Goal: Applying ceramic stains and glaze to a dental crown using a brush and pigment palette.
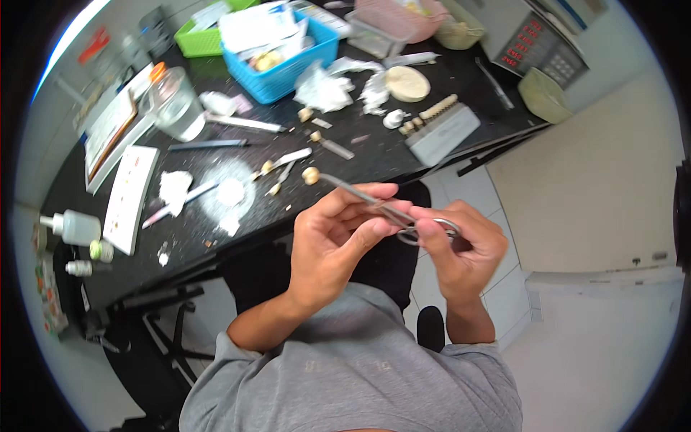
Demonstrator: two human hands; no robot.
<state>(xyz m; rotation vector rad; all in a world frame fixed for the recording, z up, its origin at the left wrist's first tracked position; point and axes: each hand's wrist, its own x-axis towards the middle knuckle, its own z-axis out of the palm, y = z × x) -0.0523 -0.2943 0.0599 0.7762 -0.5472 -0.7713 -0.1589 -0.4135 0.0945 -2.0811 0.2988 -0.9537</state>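
Note:
Above the bench's front edge I hold a pair of ring-handled clamping forceps point(344, 186), their tips pointing left. At those tips is a small cream-coloured tooth-shaped piece point(311, 176). My left hand point(322, 241) has its thumb and fingers closed around the metal shaft near the middle. My right hand point(464, 248) grips the finger rings at the other end, thumb on top. Just beyond the tips, more small tooth pieces on holders point(267, 167) lie on the black bench point(216, 255). Another tooth piece point(315, 135) lies farther back with a grey strip.
A shade guide with tooth tabs point(443, 137) lies right, near a round cream disc point(407, 83). Left stand a bottle with an orange cap point(176, 108), a white tray point(131, 198) and white powder point(230, 192). A blue basket point(284, 72) sits behind crumpled tissue point(324, 88).

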